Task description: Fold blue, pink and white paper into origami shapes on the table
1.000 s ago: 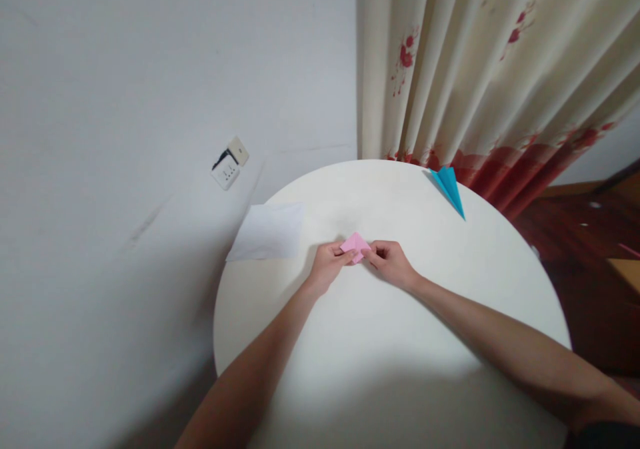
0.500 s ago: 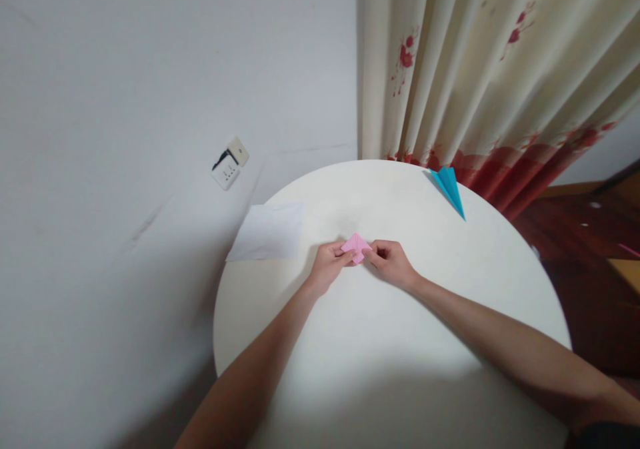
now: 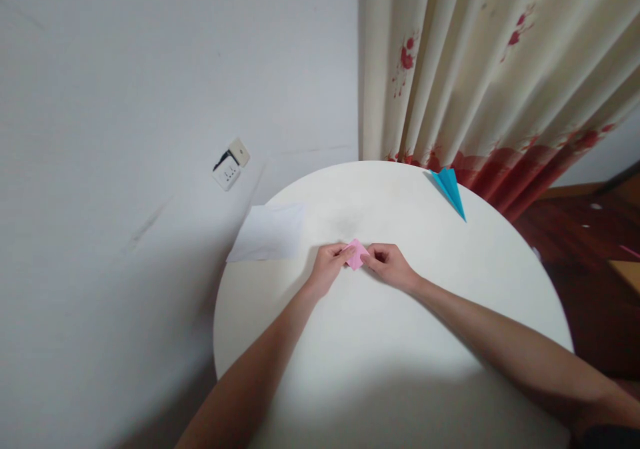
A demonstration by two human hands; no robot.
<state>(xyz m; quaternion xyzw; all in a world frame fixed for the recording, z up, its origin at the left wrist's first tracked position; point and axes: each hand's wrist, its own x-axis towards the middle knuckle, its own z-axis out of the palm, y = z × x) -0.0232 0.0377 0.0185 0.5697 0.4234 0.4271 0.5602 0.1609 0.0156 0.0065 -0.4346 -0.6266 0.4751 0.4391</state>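
A small piece of folded pink paper (image 3: pixel 357 255), now diamond-shaped with a crease showing, is held between my two hands just above the middle of the table. My left hand (image 3: pixel 327 266) pinches its left side, thumb on top and fingers underneath. On the right, my right hand (image 3: pixel 391 264) grips the paper's edge between thumb and curled fingers. The undersides of the paper and some fingertips are hidden.
The round white table (image 3: pixel 400 369) stands against the wall. White sheets of paper (image 3: pixel 267 232) lie at its left edge. A folded blue paper plane (image 3: pixel 449 191) rests near the far right rim, by the curtain (image 3: pixel 465 69). Wall sockets (image 3: pixel 228 173) are at left.
The pink paper has gone from a wider shape to a narrower, more even diamond, its side points no longer spread out. Both hands stay nearly in place, still gripping it.
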